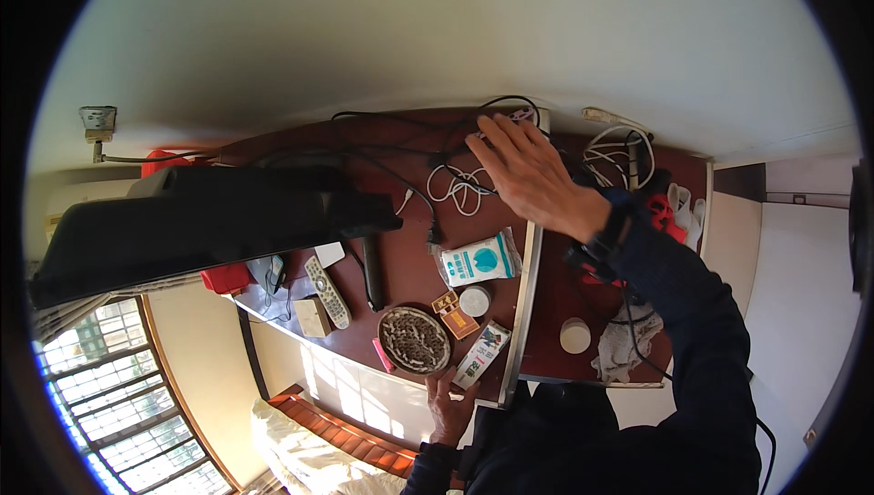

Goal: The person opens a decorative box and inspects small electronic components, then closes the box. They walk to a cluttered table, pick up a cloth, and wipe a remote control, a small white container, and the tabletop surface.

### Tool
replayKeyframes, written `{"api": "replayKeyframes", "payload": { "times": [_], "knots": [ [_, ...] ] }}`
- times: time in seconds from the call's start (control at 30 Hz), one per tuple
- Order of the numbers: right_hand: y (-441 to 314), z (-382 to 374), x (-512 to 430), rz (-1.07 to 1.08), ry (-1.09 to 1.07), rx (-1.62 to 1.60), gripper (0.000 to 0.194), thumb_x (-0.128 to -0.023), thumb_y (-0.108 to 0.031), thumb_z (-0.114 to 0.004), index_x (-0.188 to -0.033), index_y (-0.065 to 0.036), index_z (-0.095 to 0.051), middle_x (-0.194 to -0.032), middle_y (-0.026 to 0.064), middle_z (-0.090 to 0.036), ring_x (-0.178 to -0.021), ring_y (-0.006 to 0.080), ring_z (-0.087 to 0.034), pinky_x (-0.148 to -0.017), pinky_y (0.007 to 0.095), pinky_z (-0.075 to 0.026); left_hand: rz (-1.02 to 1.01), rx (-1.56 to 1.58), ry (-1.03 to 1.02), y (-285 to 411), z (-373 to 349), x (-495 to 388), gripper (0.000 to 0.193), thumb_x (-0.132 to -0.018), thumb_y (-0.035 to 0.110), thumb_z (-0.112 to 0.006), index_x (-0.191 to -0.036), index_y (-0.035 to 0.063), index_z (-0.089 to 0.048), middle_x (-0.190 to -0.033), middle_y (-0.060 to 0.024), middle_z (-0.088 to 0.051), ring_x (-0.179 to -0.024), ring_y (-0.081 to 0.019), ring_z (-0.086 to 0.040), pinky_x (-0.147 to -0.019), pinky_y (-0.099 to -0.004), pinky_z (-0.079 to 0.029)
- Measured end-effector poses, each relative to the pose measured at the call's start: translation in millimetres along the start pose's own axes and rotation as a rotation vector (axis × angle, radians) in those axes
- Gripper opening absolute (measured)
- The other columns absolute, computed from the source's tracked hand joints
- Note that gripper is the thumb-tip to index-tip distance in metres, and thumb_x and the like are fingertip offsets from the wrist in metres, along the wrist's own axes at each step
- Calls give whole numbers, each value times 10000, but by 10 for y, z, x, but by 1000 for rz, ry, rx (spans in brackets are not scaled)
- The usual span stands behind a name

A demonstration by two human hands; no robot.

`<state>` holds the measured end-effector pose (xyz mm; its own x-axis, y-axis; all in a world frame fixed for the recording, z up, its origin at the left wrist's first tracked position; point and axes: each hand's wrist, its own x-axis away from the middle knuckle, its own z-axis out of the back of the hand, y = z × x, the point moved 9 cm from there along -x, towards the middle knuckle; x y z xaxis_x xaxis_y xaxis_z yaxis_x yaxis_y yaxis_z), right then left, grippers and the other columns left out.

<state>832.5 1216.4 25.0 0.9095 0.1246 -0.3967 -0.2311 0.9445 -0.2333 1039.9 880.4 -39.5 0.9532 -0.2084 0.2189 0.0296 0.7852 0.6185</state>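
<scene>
My right hand [536, 177] reaches to the back of the dark red table, palm down with its fingers stretched forward. A slim pink patterned object [521, 114] shows just beyond and beneath those fingertips; whether I grip it is hidden. Beside the hand lies a coiled white cable [464, 189]. My left hand [450, 409] is at the table's front edge, thumb and fingertips spread. It is nearest a long printed carton [483, 357] and a round woven tray [414, 340] holding small pale pieces. I see nothing held in it.
A black flat-screen television [205, 222] stands at left. Black cables [403, 146] run along the wall. A wipes packet [478, 259], round tin [474, 301], brown-gold box [456, 316] and remote control [328, 293] lie on the table. A grey cloth [625, 345] and white jar lid [575, 336] are at right.
</scene>
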Motion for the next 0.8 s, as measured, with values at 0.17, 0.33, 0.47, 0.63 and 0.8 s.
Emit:
{"api": "replayKeyframes", "payload": {
  "times": [0.17, 0.33, 0.47, 0.63, 0.8],
  "knots": [
    [144, -463, -376, 60, -55, 186, 441, -768, -70, -627, -1190, 50, -588, -1143, 166, -604, -1059, 295, -567, -933, 386, -445, -22, -35, 12, 23, 1, -6, 516, -682, 47, -847, -1137, 13, -605, -1063, -142, -541, -823, -252, -624, -643, -326, -562],
    [174, -470, -385, 94, -58, 321, 129, -754, -109, -619, -856, -32, -603, -777, 80, -595, -865, 230, -573, -807, 338, -429, -57, -19, 16, 63, 11, -27, 526, -668, 23, -847, -1134, 3, -603, -1062, -152, -540, -798, -237, -635, -605, -301, -566],
    [210, -260, -312, 26, -94, 234, 106, -745, -97, -631, -833, -58, -586, -778, 84, -582, -818, 236, -561, -826, 367, -412, -34, -2, 2, 58, 20, -27, 519, -681, 28, -839, -1142, 4, -600, -1065, -152, -534, -778, -240, -639, -609, -306, -565],
    [-90, 191, 56, -73, -66, -49, 258, -751, -93, -675, -987, -27, -595, -820, 106, -587, -818, 281, -568, -801, 414, -415, -30, 36, -5, 47, 15, -26, 479, -734, 62, -801, -1159, -11, -592, -1058, -146, -520, -694, -232, -650, -596, -336, -559],
    [-674, 150, 380, -166, -282, -223, 256, -807, -128, -663, -1019, -11, -578, -829, 126, -626, -773, 322, -622, -729, 437, -462, 8, 63, -8, -7, 9, -16, 481, -740, 97, -807, -1158, -2, -591, -1044, -161, -524, -750, -290, -648, -636, -390, -546]
  ]
}}
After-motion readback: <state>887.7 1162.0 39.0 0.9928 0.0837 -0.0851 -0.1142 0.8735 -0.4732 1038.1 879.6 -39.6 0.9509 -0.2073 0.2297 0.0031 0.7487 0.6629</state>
